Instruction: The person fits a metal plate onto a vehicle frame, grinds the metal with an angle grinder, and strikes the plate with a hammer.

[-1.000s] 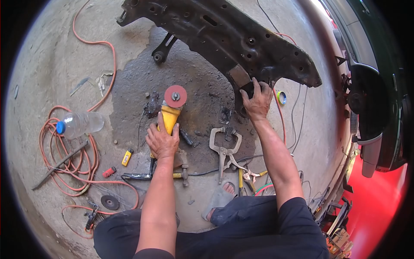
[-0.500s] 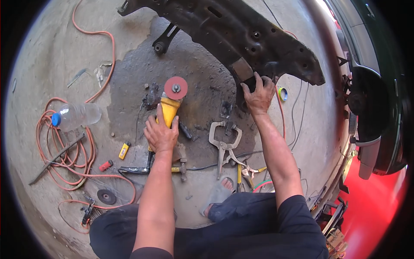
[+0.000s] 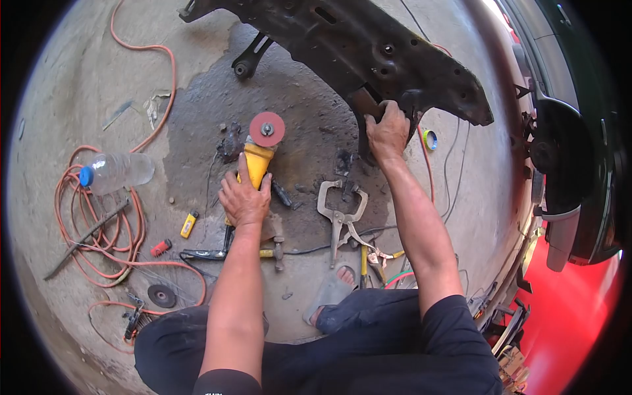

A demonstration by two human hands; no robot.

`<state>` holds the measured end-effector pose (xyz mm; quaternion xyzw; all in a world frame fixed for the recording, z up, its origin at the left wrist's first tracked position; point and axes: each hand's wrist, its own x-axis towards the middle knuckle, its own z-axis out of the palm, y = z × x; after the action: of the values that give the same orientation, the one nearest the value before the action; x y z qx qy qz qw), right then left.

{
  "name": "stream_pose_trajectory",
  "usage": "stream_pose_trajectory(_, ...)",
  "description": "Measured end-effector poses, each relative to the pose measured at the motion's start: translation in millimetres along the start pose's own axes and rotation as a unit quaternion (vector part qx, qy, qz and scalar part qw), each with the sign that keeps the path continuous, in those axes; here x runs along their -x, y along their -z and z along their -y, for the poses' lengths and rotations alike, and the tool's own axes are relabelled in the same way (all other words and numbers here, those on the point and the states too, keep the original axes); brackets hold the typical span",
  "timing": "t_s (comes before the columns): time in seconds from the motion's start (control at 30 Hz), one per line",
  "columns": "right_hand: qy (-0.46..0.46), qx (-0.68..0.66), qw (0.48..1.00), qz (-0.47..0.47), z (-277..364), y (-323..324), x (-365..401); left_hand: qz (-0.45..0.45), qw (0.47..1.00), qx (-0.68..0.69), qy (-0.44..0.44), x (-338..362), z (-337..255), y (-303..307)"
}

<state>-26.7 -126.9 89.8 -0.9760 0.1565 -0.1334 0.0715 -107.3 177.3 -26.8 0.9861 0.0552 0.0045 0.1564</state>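
Observation:
My left hand (image 3: 245, 199) is wrapped round the yellow body of an angle grinder (image 3: 257, 160). A reddish disc (image 3: 266, 129) is fitted at the grinder's far end and faces up. My right hand (image 3: 388, 135) grips a small rectangular metal plate (image 3: 364, 103) at the edge of a large black metal car part (image 3: 421, 72). Beside the plate's far edge a dark gap shows in that part. The fingertips under the plate are hidden. On the floor between my arms lies a C-shaped locking clamp (image 3: 339, 214).
A hammer (image 3: 278, 253), a yellow lighter (image 3: 189, 224) and a spare disc (image 3: 162, 295) lie near my legs. At the left are a water bottle (image 3: 122, 172) and a coiled orange hose (image 3: 136, 224). A roll of tape (image 3: 429, 139) lies right of my right hand.
My right hand has closed on the plate, which now sits tilted, with a dark gap beside it. My left hand stays on the grinder, nearly still.

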Motion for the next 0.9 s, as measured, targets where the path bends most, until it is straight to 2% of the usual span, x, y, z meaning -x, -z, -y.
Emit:
stream_pose_trajectory(0.03, -0.025, -0.037, 0.998, 0.047, 0.9, 2.5, -1.0, 0.005, 1.0, 0.003, -0.001, -1.4, -0.8, -0.1)
stream_pose_trajectory(0.07, 0.001, -0.086, 0.996, 0.011, 1.5, 4.3, 4.6, 0.011, 1.0, 0.004, -0.001, -1.1, -0.1, -1.2)
stream_pose_trajectory(0.13, -0.09, -0.275, 0.95, 0.119, -3.1, 16.9, 8.9, 0.017, 1.0, 0.005, -0.006, -0.4, 1.4, -4.0)
stream_pose_trajectory(0.17, -0.133, -0.365, 0.906, 0.17, -6.8, 25.6, 11.4, 0.017, 1.0, 0.006, -0.011, -0.9, 1.9, -5.2)
stream_pose_trajectory(0.2, -0.237, -0.459, 0.815, 0.261, 3.8, 53.7, 13.4, 0.017, 1.0, 0.007, -0.016, -0.2, 3.2, -5.2)
stream_pose_trajectory(0.3, -0.292, -0.559, 0.714, 0.305, -0.1, 93.9, 37.7, 0.024, 0.998, 0.034, -0.044, -4.8, 10.8, -1.5)
stream_pose_trajectory(0.33, -0.301, -0.589, 0.675, 0.327, -5.7, 106.1, 45.3, 0.054, 0.995, 0.059, -0.053, -12.5, 15.9, 4.4)
stream_pose_trajectory(0.37, -0.314, -0.592, 0.666, 0.327, -9.0, 118.6, 52.4, 0.081, 0.994, 0.05, -0.06, -21.3, 21.4, 10.6)
stream_pose_trajectory(0.43, -0.34, -0.594, 0.651, 0.328, -7.8, 146.1, 65.2, 0.072, 0.984, -0.029, -0.157, -37.6, 39.4, 22.2)
stream_pose_trajectory(0.5, -0.332, -0.589, 0.667, 0.313, -10.3, 157.9, 77.2, 0.1, 0.974, -0.083, -0.183, -51.7, 48.2, 43.5)
stream_pose_trajectory(0.53, -0.329, -0.589, 0.672, 0.304, -11.0, 159.0, 86.2, 0.123, 0.976, -0.091, -0.156, -52.1, 46.7, 58.1)
stream_pose_trajectory(0.63, -0.329, -0.586, 0.674, 0.307, -9.2, 160.1, 107.7, 0.069, 0.985, -0.097, -0.126, -42.1, 72.8, 54.9)
stream_pose_trajectory(0.67, -0.341, -0.593, 0.664, 0.303, -6.1, 158.5, 116.8, 0.103, 0.983, -0.103, -0.108, -37.2, 78.4, 61.1)
stream_pose_trajectory(0.77, -0.357, -0.62, 0.635, 0.291, 11.2, 152.5, 155.0, 0.262, 0.947, -0.13, -0.133, -32.7, 75.1, 131.5)
stream_pose_trajectory(0.83, -0.355, -0.642, 0.619, 0.279, 19.9, 147.2, 186.3, 0.369, 0.894, -0.124, -0.222, -66.2, 85.8, 168.0)
stream_pose_trajectory(0.87, -0.339, -0.662, 0.607, 0.28, 14.0, 125.2, 202.8, 0.338, 0.9, -0.136, -0.241, -78.1, 83.3, 196.1)
stream_pose_trajectory(0.9, -0.357, -0.628, 0.64, 0.261, 20.9, 121.6, 218.0, 0.306, 0.903, -0.148, -0.263, -85.9, 76.2, 234.3)
